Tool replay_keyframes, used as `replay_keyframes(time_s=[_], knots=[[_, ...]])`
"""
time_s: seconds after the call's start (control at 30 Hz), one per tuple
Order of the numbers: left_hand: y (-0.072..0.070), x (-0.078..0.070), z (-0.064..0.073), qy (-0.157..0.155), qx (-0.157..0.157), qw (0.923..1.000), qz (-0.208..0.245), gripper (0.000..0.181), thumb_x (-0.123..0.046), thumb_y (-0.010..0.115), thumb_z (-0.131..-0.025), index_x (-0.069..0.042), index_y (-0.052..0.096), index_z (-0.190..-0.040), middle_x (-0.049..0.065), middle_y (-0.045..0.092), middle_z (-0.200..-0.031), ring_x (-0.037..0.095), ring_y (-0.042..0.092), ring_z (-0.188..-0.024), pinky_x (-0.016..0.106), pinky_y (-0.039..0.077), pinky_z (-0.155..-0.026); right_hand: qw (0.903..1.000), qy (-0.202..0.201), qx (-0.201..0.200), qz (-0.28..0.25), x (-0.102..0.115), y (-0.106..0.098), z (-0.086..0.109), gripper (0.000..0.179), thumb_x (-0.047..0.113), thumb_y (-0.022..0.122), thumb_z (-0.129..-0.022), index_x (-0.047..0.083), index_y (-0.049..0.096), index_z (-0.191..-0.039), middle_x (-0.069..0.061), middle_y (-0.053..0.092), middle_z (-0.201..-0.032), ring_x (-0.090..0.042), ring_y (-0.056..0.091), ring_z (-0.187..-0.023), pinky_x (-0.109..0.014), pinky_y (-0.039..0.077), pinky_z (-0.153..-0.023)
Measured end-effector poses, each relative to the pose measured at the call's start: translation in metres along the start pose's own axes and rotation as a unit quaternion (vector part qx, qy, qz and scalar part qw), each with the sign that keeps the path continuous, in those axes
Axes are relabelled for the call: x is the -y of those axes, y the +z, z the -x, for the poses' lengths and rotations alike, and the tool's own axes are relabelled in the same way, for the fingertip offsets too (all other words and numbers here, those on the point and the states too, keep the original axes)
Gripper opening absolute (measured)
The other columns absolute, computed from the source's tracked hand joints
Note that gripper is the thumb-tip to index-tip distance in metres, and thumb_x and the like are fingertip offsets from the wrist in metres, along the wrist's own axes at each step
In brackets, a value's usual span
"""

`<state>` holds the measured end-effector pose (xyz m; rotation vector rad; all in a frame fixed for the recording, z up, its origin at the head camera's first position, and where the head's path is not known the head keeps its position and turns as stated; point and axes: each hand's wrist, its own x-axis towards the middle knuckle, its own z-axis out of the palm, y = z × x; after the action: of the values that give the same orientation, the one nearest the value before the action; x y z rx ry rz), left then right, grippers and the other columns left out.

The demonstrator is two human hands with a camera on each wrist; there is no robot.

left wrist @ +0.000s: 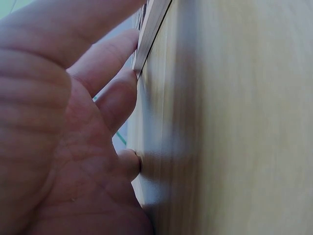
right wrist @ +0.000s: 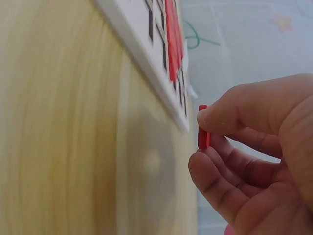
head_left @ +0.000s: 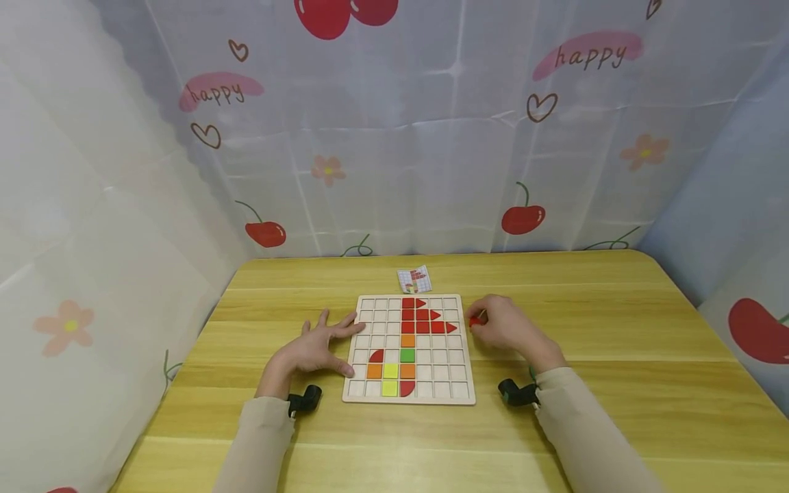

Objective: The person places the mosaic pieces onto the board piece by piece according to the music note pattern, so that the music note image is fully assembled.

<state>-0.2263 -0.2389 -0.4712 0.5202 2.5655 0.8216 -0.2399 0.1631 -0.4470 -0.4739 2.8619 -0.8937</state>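
A square wooden grid board (head_left: 431, 401) lies on the table, with red, orange, green and yellow pieces set in some of its cells. Several red squares (head_left: 408, 315) and red triangles (head_left: 452, 328) form rows in its upper part. My left hand (head_left: 312, 348) has its fingers spread and touches the board's left edge; the left wrist view shows fingertips (left wrist: 128, 41) against that side. Just off the board's right edge, my right hand (head_left: 504, 325) pinches a small red piece (right wrist: 203, 137) between thumb and fingers. That piece is seen edge-on, so its outline is unclear.
Behind the board lies a small printed card (head_left: 415, 279) with a coloured grid pattern. The wooden table (head_left: 585, 308) reaches to a patterned curtain (head_left: 425, 171) at the back. A black wrist camera (head_left: 518, 392) hangs by the right wrist, another (head_left: 305, 398) by the left.
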Motion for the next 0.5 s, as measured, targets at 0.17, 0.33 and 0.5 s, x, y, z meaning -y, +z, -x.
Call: replay_keyframes(time_s=[0.17,0.33,0.5], knots=[[0.0,0.0,0.0,0.003,-0.001,1.0,-0.001,0.096,-0.043,0.09,-0.074,-0.034,0.043,-0.157,-0.008,0.02,-0.173,0.046,-0.018,-0.158,0.074,-0.017,-0.118,1.0,-0.002,0.008,-0.002,0.017,0.005,-0.003,0.022,0.009,0.071,-0.088,0.009,0.077,-0.109,-0.004,0.068,-0.097,-0.019,0.059,-0.084,-0.028,0.05,-0.067],[-0.001,0.0,0.001,0.001,0.001,1.0,0.0,0.096,-0.044,0.09,-0.074,-0.035,0.042,-0.157,-0.008,0.019,-0.173,0.045,-0.018,-0.158,0.073,-0.018,-0.118,0.9997,-0.015,0.02,-0.007,0.036,0.015,-0.008,0.019,0.01,0.071,-0.09,0.011,0.078,-0.108,-0.002,0.067,-0.097,-0.017,0.058,-0.082,-0.029,0.05,-0.069],[-0.001,-0.001,0.002,-0.002,0.002,1.0,0.005,0.097,-0.045,0.09,-0.074,-0.035,0.042,-0.157,-0.008,0.019,-0.173,0.045,-0.018,-0.158,0.073,-0.018,-0.118,0.9983,-0.049,0.029,-0.009,0.059,0.026,-0.012,0.018,0.006,0.071,-0.089,0.01,0.078,-0.105,-0.002,0.068,-0.099,-0.016,0.057,-0.081,-0.029,0.049,-0.07]])
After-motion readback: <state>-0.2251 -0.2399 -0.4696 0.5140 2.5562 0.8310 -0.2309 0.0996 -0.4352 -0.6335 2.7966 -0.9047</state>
